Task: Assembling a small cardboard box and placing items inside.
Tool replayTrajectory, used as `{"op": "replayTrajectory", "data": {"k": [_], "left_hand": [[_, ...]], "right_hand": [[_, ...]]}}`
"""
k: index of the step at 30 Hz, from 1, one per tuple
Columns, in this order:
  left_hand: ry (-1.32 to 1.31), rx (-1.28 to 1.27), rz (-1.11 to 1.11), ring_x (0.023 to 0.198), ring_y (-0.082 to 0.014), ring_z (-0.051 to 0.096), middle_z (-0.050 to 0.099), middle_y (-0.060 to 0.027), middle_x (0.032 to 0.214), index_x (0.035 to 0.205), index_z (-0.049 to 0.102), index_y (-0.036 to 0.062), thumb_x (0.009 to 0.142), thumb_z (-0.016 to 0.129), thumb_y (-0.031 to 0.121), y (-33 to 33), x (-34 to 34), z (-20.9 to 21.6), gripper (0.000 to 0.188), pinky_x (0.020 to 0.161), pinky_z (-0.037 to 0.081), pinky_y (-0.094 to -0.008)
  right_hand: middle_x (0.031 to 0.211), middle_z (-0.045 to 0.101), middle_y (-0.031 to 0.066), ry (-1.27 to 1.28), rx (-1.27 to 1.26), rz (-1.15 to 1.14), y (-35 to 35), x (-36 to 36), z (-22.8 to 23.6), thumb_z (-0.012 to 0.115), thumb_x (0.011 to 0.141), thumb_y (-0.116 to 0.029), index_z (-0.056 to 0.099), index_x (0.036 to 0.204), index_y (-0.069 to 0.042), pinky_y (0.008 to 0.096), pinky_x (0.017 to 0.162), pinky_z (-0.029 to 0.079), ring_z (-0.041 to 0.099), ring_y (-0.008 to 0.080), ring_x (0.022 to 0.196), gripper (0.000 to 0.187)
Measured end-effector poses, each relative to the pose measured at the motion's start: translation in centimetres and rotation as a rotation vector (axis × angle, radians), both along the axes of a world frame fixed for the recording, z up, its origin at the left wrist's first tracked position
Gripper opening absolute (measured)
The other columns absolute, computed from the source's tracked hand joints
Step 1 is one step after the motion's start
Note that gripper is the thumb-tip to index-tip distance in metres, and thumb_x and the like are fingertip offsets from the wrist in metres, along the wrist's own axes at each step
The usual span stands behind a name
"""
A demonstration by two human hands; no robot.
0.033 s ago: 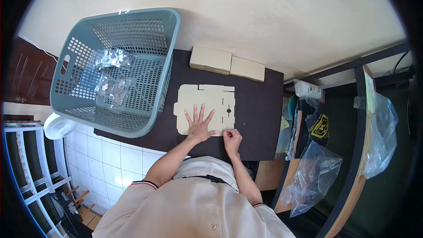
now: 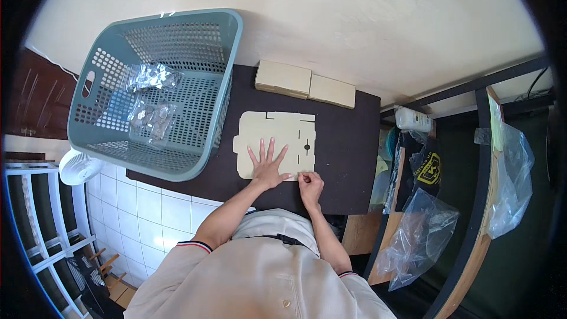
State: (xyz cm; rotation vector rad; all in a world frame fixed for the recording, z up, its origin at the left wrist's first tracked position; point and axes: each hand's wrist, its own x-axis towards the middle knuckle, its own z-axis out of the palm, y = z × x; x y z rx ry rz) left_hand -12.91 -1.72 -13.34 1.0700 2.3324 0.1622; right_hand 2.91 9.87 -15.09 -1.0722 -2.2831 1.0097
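Two bare hands are working on a flat die-cut cardboard blank [image 2: 277, 142], pale tan, which is lying unfolded near the middle of a dark table [image 2: 348, 153]. The left hand [image 2: 269, 165] is pressing down on the near part of the blank, palm flat and fingers spread wide, gripping nothing. The right hand [image 2: 309, 186] is sitting at the blank's near right corner with its fingers curled in, pinching the cardboard edge there. Far of the blank, two closed tan boxes [image 2: 304, 82] are resting side by side against the cream wall. To the left, a grey-blue perforated plastic basket [image 2: 227, 71] is standing on the table, holding clear crinkled plastic bags [image 2: 150, 97]. Off the table's right edge, a black bag with a yellow diamond-shaped label [image 2: 430, 168] is hanging, and further clear plastic bags [image 2: 416, 233] are drooping near it
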Motion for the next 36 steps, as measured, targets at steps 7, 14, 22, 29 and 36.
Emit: {"op": "replayTrajectory", "data": {"k": [7, 14, 22, 29, 36], "left_hand": [[0.001, -0.010, 0.007, 0.160, -0.0477, -0.023, -0.013, -0.0173, 0.179, 0.172, 0.007, 0.0384, 0.087, 0.066, 0.076, 0.0, 0.2, 0.3, 0.111, 0.113, -0.018, -0.0826], [0.031, 0.013, 0.004, 0.160, -0.0488, -0.022, -0.013, -0.0197, 0.178, 0.172, 0.007, 0.0378, 0.084, 0.066, 0.080, -0.3, 0.4, -0.4, 0.114, 0.112, -0.019, -0.0819], [0.027, -0.009, 0.013, 0.161, -0.0464, -0.021, -0.012, -0.0158, 0.179, 0.172, 0.008, 0.0401, 0.086, 0.067, 0.076, 0.0, 0.5, -0.1, 0.111, 0.114, -0.018, -0.0818], [0.007, -0.018, 0.013, 0.161, -0.0469, -0.021, -0.011, -0.0164, 0.179, 0.172, 0.008, 0.0398, 0.086, 0.068, 0.075, 0.2, 0.3, 0.2, 0.110, 0.113, -0.018, -0.0822], [-0.005, 0.006, 0.019, 0.161, -0.0480, -0.020, -0.011, -0.0175, 0.179, 0.172, 0.009, 0.0391, 0.086, 0.069, 0.072, 0.1, 0.1, 0.4, 0.110, 0.113, -0.017, -0.0825]], "right_hand": [[0.078, 0.072, 0.0148, -0.022, 0.014, 0.002, -0.5, 0.0, -0.4, 0.080, 0.084, -0.009, 0.078, 0.087, 0.001, 0.0452, 0.077, 0.054, 0.068, 0.0341, 0.077, 0.011], [0.075, 0.071, 0.0173, 0.007, 0.033, -0.002, -0.4, 0.1, -1.1, 0.080, 0.082, -0.007, 0.076, 0.083, 0.003, 0.0437, 0.071, 0.054, 0.068, 0.0328, 0.072, 0.011], [0.074, 0.070, 0.0169, -0.033, 0.032, -0.045, -0.8, -0.2, -0.6, 0.081, 0.081, -0.009, 0.075, 0.082, 0.002, 0.0463, 0.073, 0.053, 0.067, 0.0352, 0.073, 0.013], [0.079, 0.071, 0.0163, -0.080, 0.027, -0.093, -1.4, -0.9, 0.2, 0.082, 0.082, -0.012, 0.075, 0.083, 0.001, 0.0484, 0.074, 0.053, 0.067, 0.0360, 0.079, 0.015], [0.081, 0.071, 0.0167, -0.100, 0.052, -0.082, -0.6, -2.1, 0.3, 0.080, 0.083, -0.012, 0.076, 0.084, 0.001, 0.0489, 0.075, 0.053, 0.067, 0.0370, 0.079, 0.013]]}}
